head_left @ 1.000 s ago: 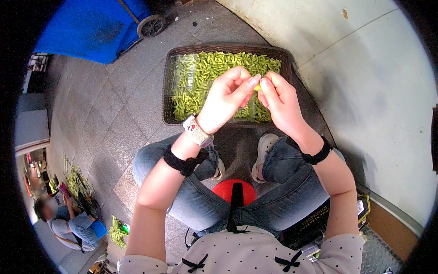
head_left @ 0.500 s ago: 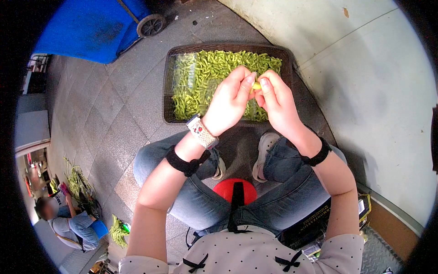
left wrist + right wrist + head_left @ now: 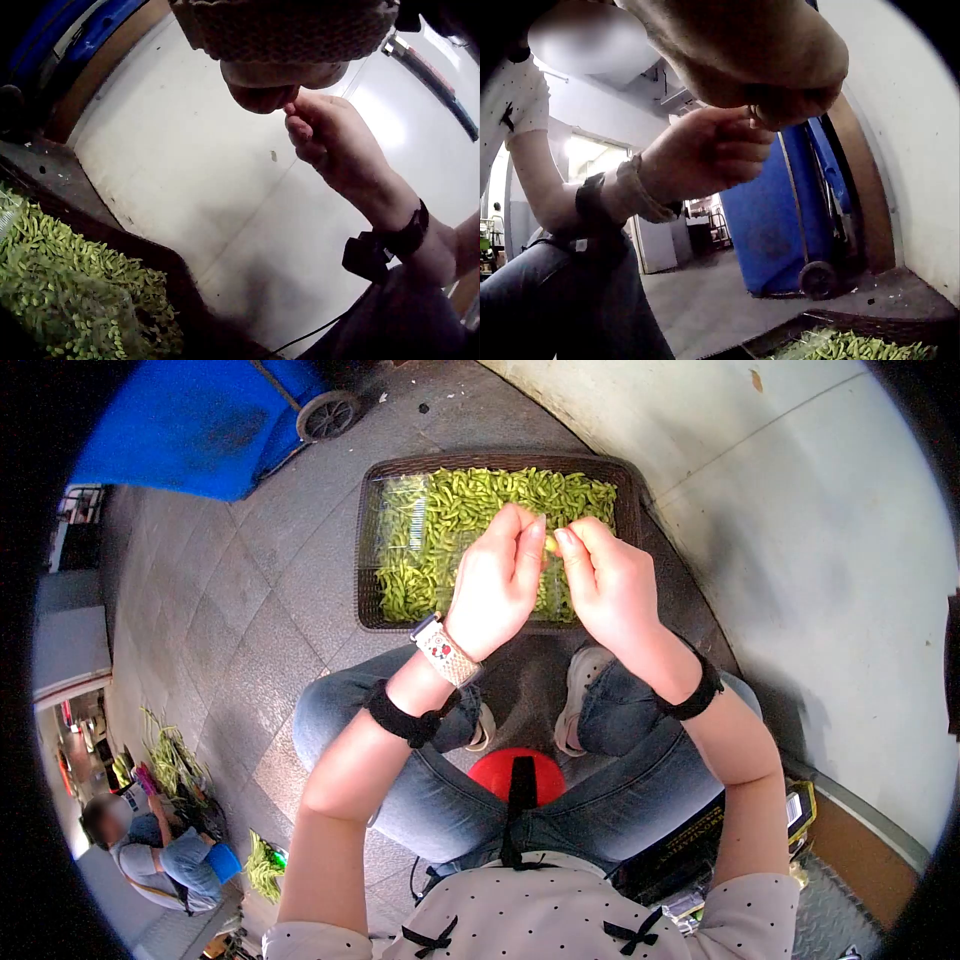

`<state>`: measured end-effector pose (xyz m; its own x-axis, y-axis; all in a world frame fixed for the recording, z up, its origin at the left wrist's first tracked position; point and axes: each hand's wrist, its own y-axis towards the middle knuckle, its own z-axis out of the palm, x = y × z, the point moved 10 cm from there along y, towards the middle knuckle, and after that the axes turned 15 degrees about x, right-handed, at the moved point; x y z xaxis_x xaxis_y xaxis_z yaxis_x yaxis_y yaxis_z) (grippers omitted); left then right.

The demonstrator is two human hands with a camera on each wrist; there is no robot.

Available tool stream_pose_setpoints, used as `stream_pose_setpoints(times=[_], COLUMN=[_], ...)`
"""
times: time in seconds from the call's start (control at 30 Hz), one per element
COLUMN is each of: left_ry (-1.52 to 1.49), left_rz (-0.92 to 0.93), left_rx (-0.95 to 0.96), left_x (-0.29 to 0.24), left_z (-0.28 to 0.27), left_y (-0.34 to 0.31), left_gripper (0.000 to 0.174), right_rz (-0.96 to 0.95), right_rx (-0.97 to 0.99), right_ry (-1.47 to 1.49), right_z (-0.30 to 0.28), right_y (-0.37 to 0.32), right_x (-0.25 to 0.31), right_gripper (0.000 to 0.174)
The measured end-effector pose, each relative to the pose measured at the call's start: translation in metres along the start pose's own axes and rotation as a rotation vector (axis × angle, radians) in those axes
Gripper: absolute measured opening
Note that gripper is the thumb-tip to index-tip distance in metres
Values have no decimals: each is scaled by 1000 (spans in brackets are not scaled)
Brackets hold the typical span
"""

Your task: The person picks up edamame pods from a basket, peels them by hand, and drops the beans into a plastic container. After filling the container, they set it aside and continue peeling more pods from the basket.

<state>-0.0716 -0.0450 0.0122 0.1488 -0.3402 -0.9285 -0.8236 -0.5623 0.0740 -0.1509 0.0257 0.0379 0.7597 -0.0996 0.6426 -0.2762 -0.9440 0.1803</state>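
Head view, left to right. A seated person (image 3: 180, 860) occupies the lower left of the frame; a blue bin (image 3: 180, 435) fills the upper left. A dark basket (image 3: 368, 595) of green pods (image 3: 480, 495) lies at upper centre. Above it, the left hand (image 3: 498, 575), a watch (image 3: 446, 651) at its wrist, pinches a small yellow-green pod (image 3: 551, 545) between thumb and fingers. The right hand (image 3: 614, 575), fingers curled, pinches the same pod from the right. A white wall (image 3: 840, 550) borders the right.
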Motion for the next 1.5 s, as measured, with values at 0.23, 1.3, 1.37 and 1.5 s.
stream_pose_setpoints(times=[0.23,1.3,1.37,1.5], left_ry=[61,-292,-225,-234], left_rz=[41,35,-37,54], left_rx=[11,196,265,276], left_x=[-9,-1,2,-6], left_z=[0,14,15,16], left_y=[-2,5,6,6], left_gripper=[12,20,21,21], right_rz=[21,-132,-185,-243], right_rx=[221,133,93,72], right_ry=[213,-74,-158,-257], right_z=[7,0,-5,-7], right_y=[4,1,1,0], right_x=[-2,20,27,30], right_gripper=[22,17,17,18])
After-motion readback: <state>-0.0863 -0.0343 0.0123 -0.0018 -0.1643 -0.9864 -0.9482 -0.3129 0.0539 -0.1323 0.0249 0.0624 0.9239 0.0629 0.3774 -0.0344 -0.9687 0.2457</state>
